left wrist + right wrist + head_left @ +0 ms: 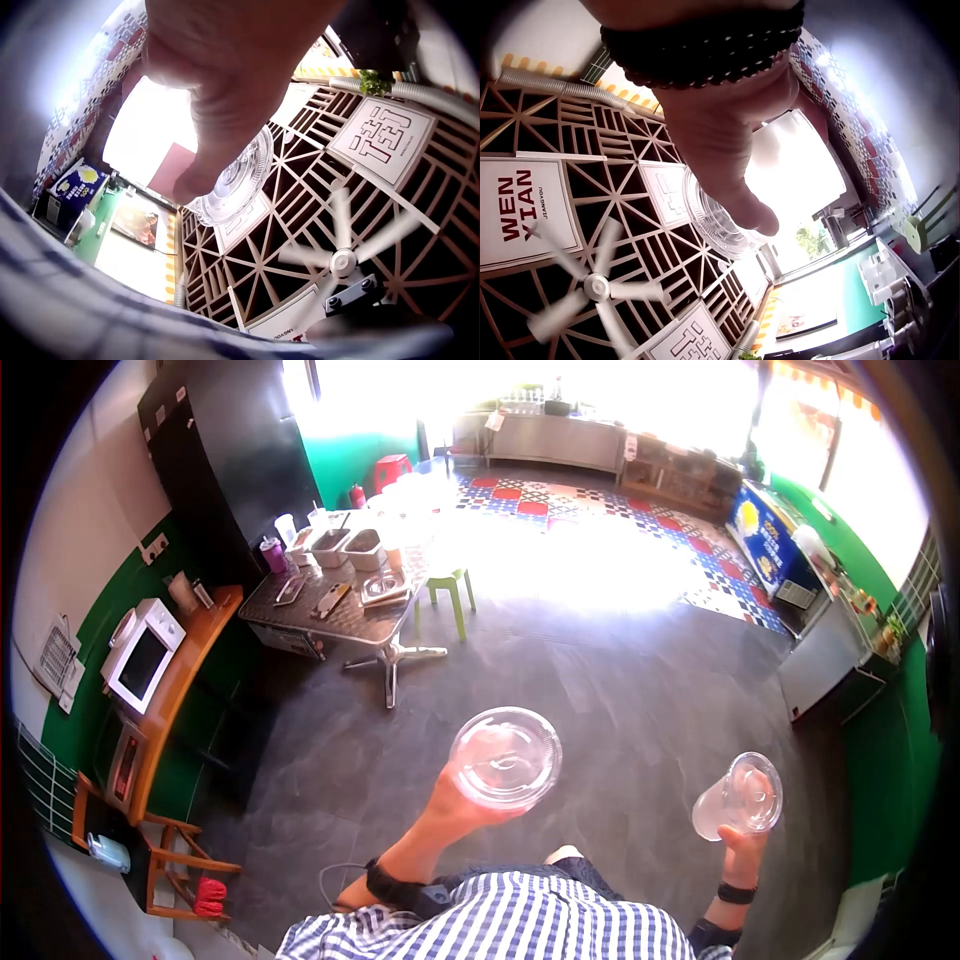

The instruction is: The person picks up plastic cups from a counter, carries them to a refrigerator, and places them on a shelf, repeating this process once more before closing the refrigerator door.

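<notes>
Two clear plastic cups are out in front of the body over the dark floor, well apart: the left cup (pixel 508 762) near the middle of the head view, the right cup (pixel 738 798) off to one side. The left hand (pixel 462 800) has its thumb and fingers curled round its cup; the right hand (pixel 743 842) grips the other likewise, thumb against the wall. Both tops look lidded, though clear plastic makes that hard to swear to. Such thin walls probably dent easily, so a light, even grip and level rims should serve best (the right cup leans noticeably).

Neither cup shows legible print. Overhead, a ceiling panel (pixel 526 214) reads "WEN XIAN", with "JIANGYOU" small beside it; another panel (pixel 382 141) bears stylised red-outlined characters I cannot read. Farther off, the blue freezer (pixel 758 542) carries yellow and white lettering, too small to make out.
</notes>
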Motion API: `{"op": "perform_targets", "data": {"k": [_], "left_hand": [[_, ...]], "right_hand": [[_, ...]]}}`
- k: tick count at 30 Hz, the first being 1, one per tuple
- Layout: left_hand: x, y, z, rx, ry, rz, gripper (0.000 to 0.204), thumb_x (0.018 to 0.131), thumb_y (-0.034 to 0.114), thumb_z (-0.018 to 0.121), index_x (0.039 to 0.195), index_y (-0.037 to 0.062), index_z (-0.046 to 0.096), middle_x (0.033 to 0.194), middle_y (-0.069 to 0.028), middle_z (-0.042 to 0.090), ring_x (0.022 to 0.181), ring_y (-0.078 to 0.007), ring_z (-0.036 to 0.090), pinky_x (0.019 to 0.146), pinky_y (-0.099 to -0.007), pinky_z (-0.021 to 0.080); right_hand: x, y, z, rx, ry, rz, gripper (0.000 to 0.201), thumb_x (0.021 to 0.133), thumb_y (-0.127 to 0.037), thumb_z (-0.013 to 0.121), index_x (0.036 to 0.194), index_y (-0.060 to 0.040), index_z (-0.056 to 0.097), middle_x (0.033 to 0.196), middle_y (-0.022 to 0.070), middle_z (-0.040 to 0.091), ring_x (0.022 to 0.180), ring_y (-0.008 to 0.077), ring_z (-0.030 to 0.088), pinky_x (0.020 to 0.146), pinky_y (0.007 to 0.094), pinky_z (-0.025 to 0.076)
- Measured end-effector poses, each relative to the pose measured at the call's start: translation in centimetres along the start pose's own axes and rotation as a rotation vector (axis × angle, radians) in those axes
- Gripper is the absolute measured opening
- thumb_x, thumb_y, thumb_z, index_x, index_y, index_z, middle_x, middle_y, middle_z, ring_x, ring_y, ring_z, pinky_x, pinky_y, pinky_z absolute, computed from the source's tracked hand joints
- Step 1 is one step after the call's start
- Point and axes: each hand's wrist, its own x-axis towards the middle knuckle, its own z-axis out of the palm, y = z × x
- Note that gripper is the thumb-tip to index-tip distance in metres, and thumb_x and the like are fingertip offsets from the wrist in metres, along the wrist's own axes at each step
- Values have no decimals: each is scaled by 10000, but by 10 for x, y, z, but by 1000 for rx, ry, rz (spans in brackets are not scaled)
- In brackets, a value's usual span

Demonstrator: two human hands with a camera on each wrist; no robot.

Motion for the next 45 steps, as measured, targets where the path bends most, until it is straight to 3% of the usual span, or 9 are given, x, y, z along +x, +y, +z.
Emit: {"op": "perform_targets", "data": {"k": [9, 12, 13, 19, 30, 35, 42, 44, 45], "left_hand": [[276, -59, 13, 51, 170, 48, 849, 482, 46, 819, 1205, 10, 376, 1144, -95, 502, 1041, -168, 498, 882, -305, 429], [361, -59, 5, 20, 254, 90, 844, 486, 43, 815, 1204, 14, 374, 1139, -93, 498, 1045, -176, 493, 883, -321, 432], [382, -65, -2, 28, 282, 90, 838, 487, 39, 812, 1202, 11, 375, 1138, -94, 492, 1045, -186, 490, 882, -332, 435], [541, -112, -41, 58, 454, 143, 839, 496, 41, 809, 1209, -7, 369, 1173, -104, 460, 1083, -188, 458, 885, -330, 433], [874, -151, -127, 97, 443, 194, 928, 519, 44, 801, 1277, 7, 268, 1232, -123, 399, 1139, -195, 405, 916, -335, 395], [1001, -175, -171, 93, 571, 238, 905, 519, 38, 792, 1265, 8, 279, 1204, -110, 409, 1119, -189, 412, 914, -332, 392], [1133, -176, -215, 89, 915, 269, 889, 522, 26, 781, 1258, 7, 284, 1202, -109, 416, 1096, -188, 432, 908, -322, 400], [1163, -173, -233, 89, 1002, 253, 890, 522, 30, 783, 1258, 5, 283, 1201, -110, 416, 1094, -187, 435, 910, -319, 400], [1177, -171, -241, 62, 1042, 256, 891, 522, 33, 783, 1258, 3, 283, 1200, -110, 416, 1094, -186, 436, 910, -318, 400]], "right_hand": [[326, 108, 27, -65, -229, -37, 869, 551, -142, 746, 1293, -44, 304, 1294, 61, 361, 1201, 196, 327, 1007, 330, 242], [447, 127, 74, 40, -288, 28, 880, 549, -125, 744, 1300, -39, 292, 1312, 64, 343, 1217, 199, 311, 1013, 334, 233], [483, 138, 88, 39, -285, 35, 874, 560, -167, 766, 1293, -53, 305, 1246, 64, 407, 1149, 185, 386, 927, 325, 331], [684, 195, 196, 204, -409, -3, 852, 570, -81, 754, 1293, -29, 305, 1270, 82, 400, 1157, 200, 385, 966, 330, 303], [1002, 269, 349, 186, -520, -43, 818, 580, -85, 736, 1280, -16, 318, 1252, 77, 405, 1134, 191, 398, 951, 312, 317], [1159, 339, 407, -127, -513, 115, 673, 583, -89, 739, 1176, 5, 436, 1080, 71, 514, 959, 163, 501, 844, 287, 395], [1378, 434, 562, -189, -872, -209, 589, 658, -189, 733, 1139, 7, 455, 1052, 73, 537, 917, 173, 522, 802, 291, 424], [1431, 461, 624, -504, -925, -903, 558, 706, -241, 704, 1148, -17, 448, 1077, 63, 535, 949, 184, 520, 822, 300, 420], [1449, 471, 663, -722, -633, -1629, 544, 730, -267, 689, 1152, -28, 444, 1089, 58, 535, 965, 190, 520, 833, 305, 418]]}}
